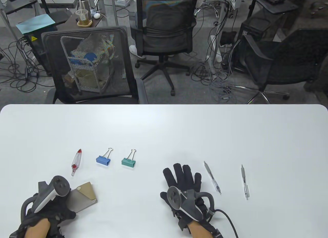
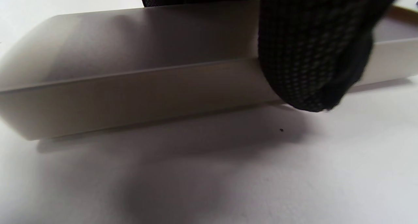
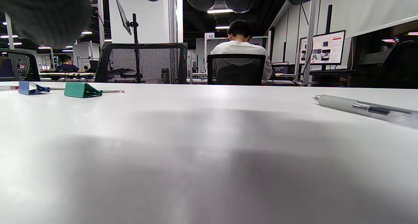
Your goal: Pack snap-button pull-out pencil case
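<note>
Left hand, at the near left edge of the worktop, grips the pencil case; one gloved finger presses its long side. Right hand lies flat, fingers spread open, holding nothing. Beyond lie two pens, blue and green binder clips.

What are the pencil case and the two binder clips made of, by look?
Pencil case: matte grey-tan card or faux leather, probably; flat panels, crisp folded edges.
Blue binder clip and green binder clip: painted sheet metal with bare wire handles.
</note>
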`<action>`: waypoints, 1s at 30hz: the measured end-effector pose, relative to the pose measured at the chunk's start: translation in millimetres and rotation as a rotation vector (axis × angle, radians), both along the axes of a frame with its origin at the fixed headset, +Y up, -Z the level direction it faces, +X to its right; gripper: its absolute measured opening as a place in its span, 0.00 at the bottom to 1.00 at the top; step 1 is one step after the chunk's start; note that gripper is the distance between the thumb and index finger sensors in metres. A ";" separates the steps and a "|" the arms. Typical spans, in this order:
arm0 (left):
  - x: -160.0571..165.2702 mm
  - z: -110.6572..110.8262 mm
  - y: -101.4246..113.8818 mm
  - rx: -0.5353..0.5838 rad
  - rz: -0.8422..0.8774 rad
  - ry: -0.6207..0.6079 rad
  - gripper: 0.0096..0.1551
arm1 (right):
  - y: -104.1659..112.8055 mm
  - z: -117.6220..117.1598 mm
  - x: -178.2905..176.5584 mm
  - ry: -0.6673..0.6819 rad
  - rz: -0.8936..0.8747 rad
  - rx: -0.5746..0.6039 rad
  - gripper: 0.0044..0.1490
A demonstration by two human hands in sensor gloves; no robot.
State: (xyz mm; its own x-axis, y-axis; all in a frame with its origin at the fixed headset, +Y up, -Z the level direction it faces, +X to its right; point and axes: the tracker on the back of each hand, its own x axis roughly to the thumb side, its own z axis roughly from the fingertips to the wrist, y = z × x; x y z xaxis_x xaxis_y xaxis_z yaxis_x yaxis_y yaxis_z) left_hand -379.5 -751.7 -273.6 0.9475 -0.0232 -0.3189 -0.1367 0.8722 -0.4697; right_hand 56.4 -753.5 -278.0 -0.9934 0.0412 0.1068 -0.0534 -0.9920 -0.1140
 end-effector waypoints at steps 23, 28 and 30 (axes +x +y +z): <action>196.5 -22.0 6.9 0.161 0.049 -0.522 0.61 | 1.6 -2.2 4.9 -0.010 -0.012 -0.011 0.54; 225.2 -22.6 -3.1 0.160 0.071 -0.586 0.60 | 2.1 -3.8 8.8 -0.021 -0.016 -0.014 0.53; 226.0 -23.9 -4.7 0.157 0.083 -0.588 0.60 | 3.4 -3.9 9.0 -0.024 -0.019 -0.016 0.52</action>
State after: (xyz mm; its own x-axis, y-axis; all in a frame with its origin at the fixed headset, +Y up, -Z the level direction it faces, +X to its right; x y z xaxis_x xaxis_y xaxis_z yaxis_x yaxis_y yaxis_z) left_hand -153.6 -756.4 -297.5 0.9625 0.0626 0.2640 0.0362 0.9347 -0.3537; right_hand 65.4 -750.1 -281.9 -0.9947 0.0620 0.0824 -0.0701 -0.9926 -0.0994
